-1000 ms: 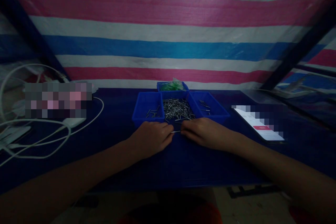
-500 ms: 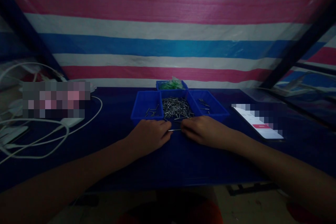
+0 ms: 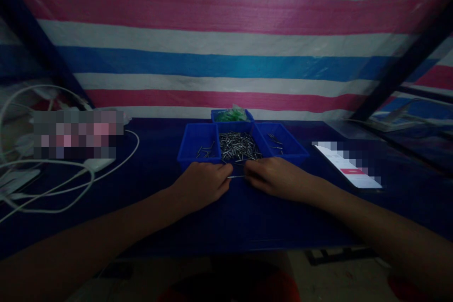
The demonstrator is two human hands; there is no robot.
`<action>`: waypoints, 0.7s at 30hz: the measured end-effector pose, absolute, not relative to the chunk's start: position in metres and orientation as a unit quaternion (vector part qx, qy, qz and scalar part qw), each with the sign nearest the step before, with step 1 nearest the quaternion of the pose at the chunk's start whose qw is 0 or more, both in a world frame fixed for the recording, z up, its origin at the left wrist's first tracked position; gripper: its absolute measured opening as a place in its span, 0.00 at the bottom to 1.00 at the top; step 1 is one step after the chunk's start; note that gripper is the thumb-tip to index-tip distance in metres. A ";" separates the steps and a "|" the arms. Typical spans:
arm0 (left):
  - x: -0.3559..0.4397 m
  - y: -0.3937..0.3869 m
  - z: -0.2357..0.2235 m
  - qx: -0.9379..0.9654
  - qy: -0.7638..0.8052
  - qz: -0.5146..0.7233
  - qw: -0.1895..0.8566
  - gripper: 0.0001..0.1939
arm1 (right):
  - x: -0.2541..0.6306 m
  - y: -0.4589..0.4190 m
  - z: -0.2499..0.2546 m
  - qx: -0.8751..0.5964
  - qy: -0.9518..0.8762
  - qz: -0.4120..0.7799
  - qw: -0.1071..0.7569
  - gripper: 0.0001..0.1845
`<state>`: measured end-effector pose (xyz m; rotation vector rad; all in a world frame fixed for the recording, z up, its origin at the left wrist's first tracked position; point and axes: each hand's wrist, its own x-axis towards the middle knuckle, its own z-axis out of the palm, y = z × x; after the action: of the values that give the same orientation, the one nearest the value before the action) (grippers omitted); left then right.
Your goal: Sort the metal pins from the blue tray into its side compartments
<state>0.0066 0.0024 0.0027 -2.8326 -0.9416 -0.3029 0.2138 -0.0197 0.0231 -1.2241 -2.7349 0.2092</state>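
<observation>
Between my two hands a thin metal pin [image 3: 236,177] lies level, just in front of the bins. My left hand [image 3: 205,181] is closed on its left end, thumb and fingers pinched. My right hand [image 3: 269,174] is closed round the other end, its fingertips partly hidden. Right behind them, the middle blue bin [image 3: 235,126] holds a heap of metal pins [image 3: 239,145]. A few similar pins lie in the left blue bin [image 3: 198,134] and a few in the right blue bin [image 3: 283,134]. What exact kind of pin it is, I cannot tell.
A small blue bin at the back holds a green plastic bag [image 3: 231,114]. To the right lies a lit phone [image 3: 354,172]. White cables [image 3: 94,177] loop over the left of the dark blue table [image 3: 233,226]. A striped sheet [image 3: 226,19] hangs behind.
Both hands keep the same grip and place on the pin. The whole view has shifted very slightly.
</observation>
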 end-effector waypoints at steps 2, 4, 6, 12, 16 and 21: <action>0.006 0.003 0.003 -0.942 -0.313 -0.098 0.073 0.05 | 0.213 -0.020 0.024 -0.405 -0.909 0.072 0.069 0.04; 0.006 0.002 0.003 -0.941 -0.317 -0.098 0.072 0.04 | 0.212 -0.020 0.025 -0.406 -0.909 0.071 0.067 0.03; 0.007 0.002 0.003 -0.940 -0.319 -0.098 0.070 0.04 | 0.212 -0.020 0.026 -0.407 -0.908 0.067 0.065 0.03; 0.009 -0.001 0.006 -0.938 -0.323 -0.097 0.081 0.09 | 0.212 -0.021 0.024 -0.410 -0.908 0.053 0.070 0.07; 0.009 -0.001 0.006 -0.938 -0.325 -0.094 0.074 0.11 | 0.212 -0.021 0.024 -0.405 -0.910 0.052 0.068 0.08; 0.009 -0.001 0.007 -0.936 -0.330 -0.099 0.075 0.12 | 0.213 -0.020 0.023 -0.401 -0.912 0.058 0.062 0.07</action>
<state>0.0091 -0.0007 0.0068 -2.8071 -0.9911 -0.2983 0.2130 -0.0200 0.0233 -1.2137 -2.7582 0.1747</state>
